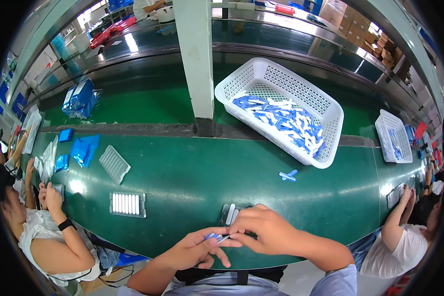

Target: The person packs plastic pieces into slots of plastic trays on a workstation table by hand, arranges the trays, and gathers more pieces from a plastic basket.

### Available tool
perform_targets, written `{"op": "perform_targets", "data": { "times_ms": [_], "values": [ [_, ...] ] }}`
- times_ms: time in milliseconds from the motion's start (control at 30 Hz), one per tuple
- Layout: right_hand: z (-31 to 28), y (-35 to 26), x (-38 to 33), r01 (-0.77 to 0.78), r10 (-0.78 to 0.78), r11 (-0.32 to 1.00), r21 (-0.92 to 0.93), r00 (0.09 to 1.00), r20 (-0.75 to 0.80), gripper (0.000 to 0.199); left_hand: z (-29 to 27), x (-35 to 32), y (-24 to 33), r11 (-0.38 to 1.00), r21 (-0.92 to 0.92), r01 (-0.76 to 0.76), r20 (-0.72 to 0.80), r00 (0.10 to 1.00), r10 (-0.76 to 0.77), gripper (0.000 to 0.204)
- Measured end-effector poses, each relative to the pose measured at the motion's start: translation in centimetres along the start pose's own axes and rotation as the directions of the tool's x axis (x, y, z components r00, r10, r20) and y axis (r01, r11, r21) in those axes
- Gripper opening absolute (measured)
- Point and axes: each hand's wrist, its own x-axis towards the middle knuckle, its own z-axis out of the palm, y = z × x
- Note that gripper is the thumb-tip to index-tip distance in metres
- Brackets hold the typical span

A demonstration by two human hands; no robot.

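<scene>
Near the front edge of the table, my left hand (195, 249) is closed on a few small blue-and-white plastic sticks (213, 237), its lower fingers loosely curled. My right hand (266, 229) meets it from the right, thumb and fingers pinching the end of one of those sticks. Just beyond my hands lies a clear plastic tray (225, 213) with white sticks standing out in its slots; my right hand hides much of it. To the left rests another clear tray (143, 206) holding a row of several white sticks.
A white perforated basket (336, 126) heaped with blue and white sticks stands at the back right. Two loose sticks (288, 175) lie before it. An unfilled clear tray (115, 164) and blue packets (85, 149) lie left. A white post (195, 64) rises mid-table. People work at both sides.
</scene>
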Motion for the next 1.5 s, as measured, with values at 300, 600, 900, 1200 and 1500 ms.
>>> {"op": "perform_targets", "data": {
  "times_ms": [300, 600, 900, 1200, 1500],
  "values": [
    [1.0, -0.1, -0.2, -0.19, 0.148, 0.943, 0.273, 0.974, 0.169, 0.01, 3.1, 0.0, 0.8, 0.927, 0.375, -0.014, -0.102, 0.993, 0.056, 0.061],
    [0.1, -0.6, -0.4, 0.398, -0.416, 0.89, -0.22, 0.908, -0.041, 0.012, 1.2, -0.4, 1.0, 0.988, 0.14, 0.07, -0.065, 0.996, -0.061, 0.04],
    [0.8, -0.8, -1.0, 0.318, -0.348, 0.912, -0.259, 0.934, -0.077, 0.025, 2.6, 0.2, -0.3, 0.812, 0.583, -0.039, -0.337, 0.897, 0.285, 0.02],
    [0.7, -0.5, -1.5, 0.079, -0.064, 0.991, 0.11, 0.989, -0.132, 0.021, 2.9, 0.1, -0.1, 0.773, 0.633, -0.037, -0.31, 0.903, 0.297, 0.021],
    [-2.8, 3.1, -1.6, -0.37, 0.414, 0.645, 0.669, 0.905, 0.101, 0.022, 1.8, -0.5, 0.4, 0.652, 0.758, -0.01, -0.37, 0.817, 0.442, 0.02]
  ]
}}
